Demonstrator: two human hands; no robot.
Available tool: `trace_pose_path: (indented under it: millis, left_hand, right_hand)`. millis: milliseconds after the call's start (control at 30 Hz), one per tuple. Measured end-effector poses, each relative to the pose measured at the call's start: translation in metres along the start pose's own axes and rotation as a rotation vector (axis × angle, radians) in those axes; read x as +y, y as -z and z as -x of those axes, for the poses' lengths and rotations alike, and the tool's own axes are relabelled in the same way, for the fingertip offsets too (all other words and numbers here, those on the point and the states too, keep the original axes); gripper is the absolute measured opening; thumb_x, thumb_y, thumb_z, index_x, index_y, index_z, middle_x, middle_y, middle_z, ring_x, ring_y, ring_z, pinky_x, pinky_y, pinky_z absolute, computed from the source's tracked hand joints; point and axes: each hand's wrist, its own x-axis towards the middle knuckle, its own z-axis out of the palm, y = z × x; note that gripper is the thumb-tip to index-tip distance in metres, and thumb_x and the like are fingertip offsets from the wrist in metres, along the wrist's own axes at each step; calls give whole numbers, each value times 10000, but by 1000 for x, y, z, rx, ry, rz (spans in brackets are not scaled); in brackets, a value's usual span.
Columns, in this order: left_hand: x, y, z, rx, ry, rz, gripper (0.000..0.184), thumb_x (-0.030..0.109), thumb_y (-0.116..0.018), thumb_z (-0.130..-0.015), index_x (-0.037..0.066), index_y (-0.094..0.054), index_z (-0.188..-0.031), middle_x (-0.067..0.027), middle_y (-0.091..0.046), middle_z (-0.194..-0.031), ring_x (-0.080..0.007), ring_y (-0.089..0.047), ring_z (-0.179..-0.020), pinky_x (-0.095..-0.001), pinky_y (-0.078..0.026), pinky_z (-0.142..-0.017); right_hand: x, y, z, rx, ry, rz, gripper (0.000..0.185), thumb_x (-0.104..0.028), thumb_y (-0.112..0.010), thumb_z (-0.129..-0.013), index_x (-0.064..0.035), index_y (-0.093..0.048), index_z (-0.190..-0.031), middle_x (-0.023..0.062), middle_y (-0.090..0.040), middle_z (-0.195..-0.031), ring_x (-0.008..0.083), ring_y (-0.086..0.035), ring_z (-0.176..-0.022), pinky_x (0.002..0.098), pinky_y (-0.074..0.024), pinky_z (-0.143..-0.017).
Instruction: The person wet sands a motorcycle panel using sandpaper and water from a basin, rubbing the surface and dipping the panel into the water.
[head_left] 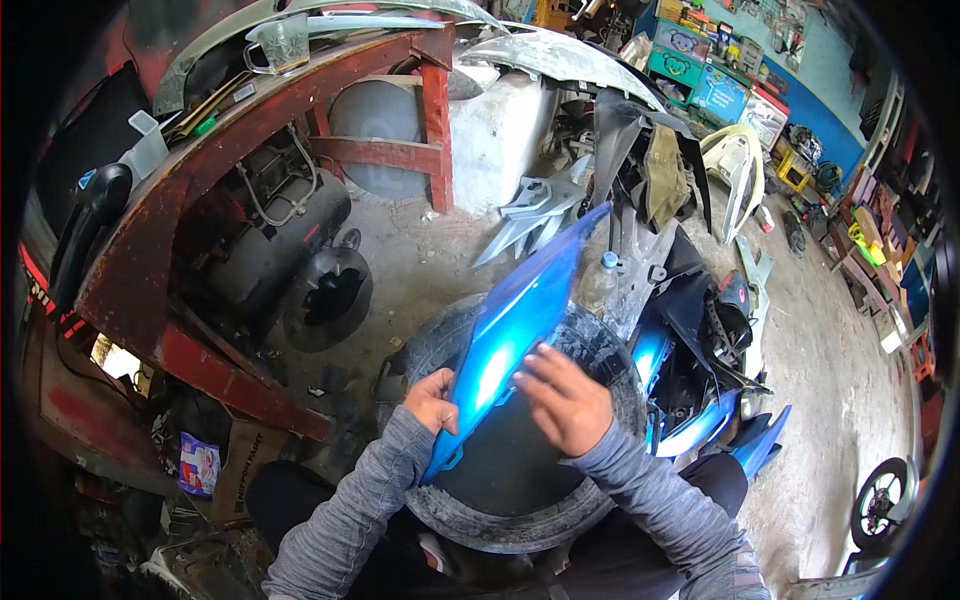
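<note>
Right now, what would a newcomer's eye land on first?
The glossy blue panel at centre, gripped by the left hand, with the right hand at its edge, above a round tub. Next, the worn red bench on the left and more blue pieces on the right.

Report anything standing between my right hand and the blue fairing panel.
Nothing visible stands between the right hand and the blue fairing panel; the hand is right at its edge, though contact is hard to confirm. The left hand grips the panel's near end, clear of that approach.
</note>
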Motion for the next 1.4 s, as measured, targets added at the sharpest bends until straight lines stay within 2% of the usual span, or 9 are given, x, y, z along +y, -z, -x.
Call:
trace_pose_path:
  millis: [100,300,500,700,767,933,1067,1233,1400]
  left_hand:
    - [7,-2,5,-22,-13,-27,387,-48,-580,-598,0,-584,-982,-49,-584,-782,-158,-563,-637,-291,-494,-554]
    - [11,-3,4,-53,0,36,396,-68,-572,-569,8,-574,-958,-50,-589,-793,-156,-560,-642,-289,-494,-561]
    - [14,-8,6,-104,-62,-30,384,-87,-576,-582,25,-568,-949,-38,-586,-789,-137,-561,-648,-283,-484,-552]
    - [6,-2,2,-96,-79,-69,315,-97,-573,-588,47,-536,-866,-21,-567,-760,-100,-518,-635,-268,-432,-524]
    - [9,-6,5,-86,-54,-70,298,-93,-577,-589,50,-527,-846,-16,-561,-755,-99,-510,-635,-264,-425,-527]
    - [6,-20,2,-123,-61,-78,364,-79,-562,-531,61,-550,-867,-8,-561,-769,-105,-526,-667,-243,-423,-562]
    - [7,-22,3,-85,-92,-132,331,-73,-557,-531,60,-548,-834,-6,-543,-734,-108,-506,-624,-250,-404,-531]
    - [-6,-19,-3,-35,-92,-121,302,-79,-543,-537,62,-525,-803,-14,-537,-694,-114,-508,-589,-257,-397,-500]
    - [-24,-12,-7,-23,-118,-170,291,-96,-527,-545,64,-483,-784,-25,-554,-692,-122,-522,-583,-259,-398,-499]
  right_hand:
    - [30,5,-6,126,-138,-17,405,-29,-681,-785,-95,-688,-1185,150,-630,-1261,367,-585,-1253,420,-537,-989]
    - [12,8,-6,96,-16,8,405,-55,-683,-788,-91,-693,-1191,173,-626,-1263,383,-588,-1250,431,-521,-1004]
    - [29,4,-17,202,-174,56,416,-76,-702,-786,-108,-692,-1200,153,-619,-1286,369,-594,-1243,428,-522,-998]
    - [-3,3,0,21,-124,76,479,-158,-685,-829,-158,-644,-1306,128,-581,-1377,354,-509,-1344,604,-412,-1041]
    - [14,-2,-4,100,-214,176,488,-189,-696,-833,-158,-638,-1317,115,-583,-1382,353,-525,-1324,581,-379,-1075]
    - [-28,-6,-12,-12,6,111,486,-208,-695,-836,-149,-643,-1315,84,-590,-1404,340,-485,-1358,608,-308,-1107]
    - [1,-7,-3,48,-135,245,479,-203,-686,-843,-135,-644,-1316,84,-585,-1415,330,-466,-1378,589,-320,-1104]
    - [-19,-22,-8,28,5,47,444,-190,-690,-849,-132,-656,-1288,82,-580,-1416,320,-490,-1361,591,-338,-1095]
    - [21,-26,-6,123,-216,198,434,-188,-688,-849,-138,-663,-1280,92,-583,-1411,312,-505,-1346,599,-354,-1074]
